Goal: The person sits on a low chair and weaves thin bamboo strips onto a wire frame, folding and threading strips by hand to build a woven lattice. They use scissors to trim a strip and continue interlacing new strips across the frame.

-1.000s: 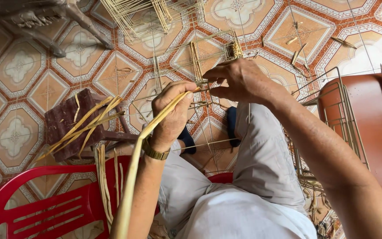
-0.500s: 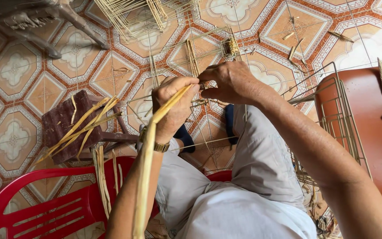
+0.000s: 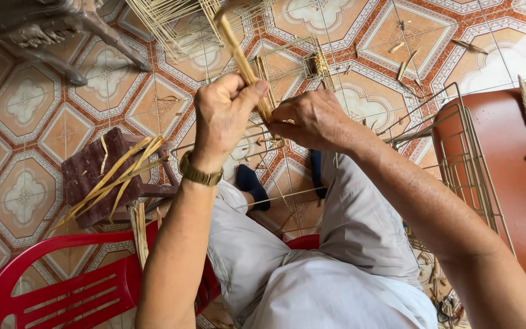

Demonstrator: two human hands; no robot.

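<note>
My left hand (image 3: pixel 223 119) pinches a long flat straw-coloured strip (image 3: pixel 238 52) between thumb and fingers, and the strip runs up and away from me. A gold watch is on that wrist. My right hand (image 3: pixel 312 119) is closed on the same strip and on a thin wire of the metal frame (image 3: pixel 287 64) held over my knees. Part of that frame carries a small woven patch (image 3: pixel 319 63). Both hands meet just above my lap.
A red plastic chair (image 3: pixel 62 292) stands at the lower left. A dark wooden stool (image 3: pixel 89 176) holds loose strips (image 3: pixel 123 176). Wire frames (image 3: pixel 464 158) lean on a brown chair (image 3: pixel 506 176) at the right. More frames (image 3: pixel 165 18) lie on the patterned tile floor.
My left hand has swung the strip from hanging down toward my lap to pointing up and away. Both hands rose slightly and stayed together on the frame.
</note>
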